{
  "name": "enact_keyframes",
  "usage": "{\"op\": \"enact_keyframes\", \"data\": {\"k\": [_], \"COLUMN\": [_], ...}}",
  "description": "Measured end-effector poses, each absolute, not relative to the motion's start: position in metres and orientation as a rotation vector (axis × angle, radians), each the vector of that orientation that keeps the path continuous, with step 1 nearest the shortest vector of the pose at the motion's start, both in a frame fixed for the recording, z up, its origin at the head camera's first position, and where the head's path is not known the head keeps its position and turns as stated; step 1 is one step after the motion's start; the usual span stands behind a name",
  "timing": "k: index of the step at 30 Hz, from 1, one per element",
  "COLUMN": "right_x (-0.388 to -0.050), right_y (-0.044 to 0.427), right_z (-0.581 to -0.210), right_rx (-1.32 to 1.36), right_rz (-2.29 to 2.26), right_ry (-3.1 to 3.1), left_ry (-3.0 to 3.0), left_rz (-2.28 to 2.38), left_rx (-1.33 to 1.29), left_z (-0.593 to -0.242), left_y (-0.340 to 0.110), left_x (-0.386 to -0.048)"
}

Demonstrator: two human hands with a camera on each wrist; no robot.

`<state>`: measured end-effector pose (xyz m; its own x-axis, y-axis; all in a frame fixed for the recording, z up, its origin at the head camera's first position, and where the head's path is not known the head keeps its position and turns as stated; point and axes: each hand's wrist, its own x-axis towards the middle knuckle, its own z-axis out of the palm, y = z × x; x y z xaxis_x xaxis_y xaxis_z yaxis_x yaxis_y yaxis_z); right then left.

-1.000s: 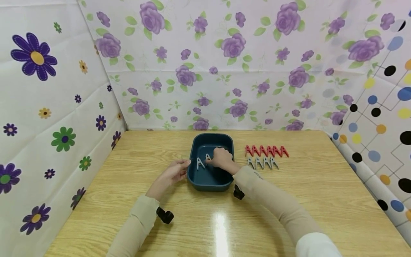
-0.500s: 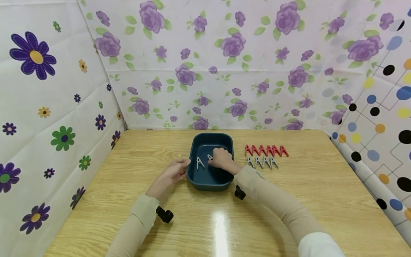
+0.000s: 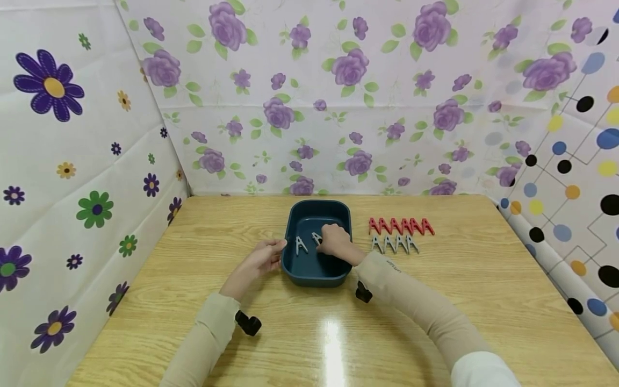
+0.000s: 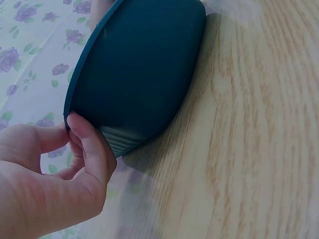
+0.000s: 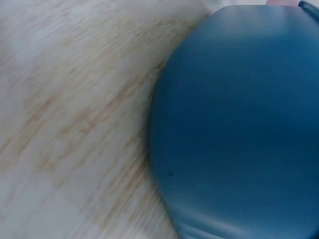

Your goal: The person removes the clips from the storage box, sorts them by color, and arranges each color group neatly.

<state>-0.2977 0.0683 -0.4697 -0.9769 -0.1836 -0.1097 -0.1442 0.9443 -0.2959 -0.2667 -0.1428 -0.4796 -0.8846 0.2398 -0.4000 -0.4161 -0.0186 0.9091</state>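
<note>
A dark blue rounded rectangular bin [image 3: 316,280] stands on the wooden table. My left hand [image 3: 263,257] pinches the bin's left rim, thumb on one side and fingers against the outer wall [image 4: 134,74], as the left wrist view shows. Inside the bin, my right hand [image 3: 335,239] is lowered with its fingertips at a tilted grey clothespin [image 3: 316,238], which it seems to pinch by the lower end; the fingers partly cover it. Another grey clothespin [image 3: 300,245] lies to the left on the bin floor. The right wrist view shows only the bin's outer wall [image 5: 234,124] and table.
Right of the bin lies a row of several red clothespins [image 3: 401,226]. Just in front of it is a row of several grey clothespins [image 3: 395,244]. Flowered cloth [image 3: 338,107] hangs behind the table [image 3: 217,226], with patterned cloths on both sides.
The clothespin at my right fingertips has turned from nearly upright to tilted and shifted slightly right, with the hand. My left hand keeps its hold on the rim.
</note>
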Motion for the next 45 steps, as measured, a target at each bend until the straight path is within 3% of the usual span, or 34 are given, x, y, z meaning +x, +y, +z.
{"op": "enact_keyframes", "data": {"k": [45], "right_x": [-0.285], "right_y": [0.096], "right_z": [-0.46], "right_rx": [-0.559], "right_rz": [-0.919], "right_ry": [3.164], "left_ry": [1.842], "left_rz": [1.918], "left_rx": [-0.211], "left_z": [-0.479], "left_y": [-0.144], "left_x": [-0.269]}}
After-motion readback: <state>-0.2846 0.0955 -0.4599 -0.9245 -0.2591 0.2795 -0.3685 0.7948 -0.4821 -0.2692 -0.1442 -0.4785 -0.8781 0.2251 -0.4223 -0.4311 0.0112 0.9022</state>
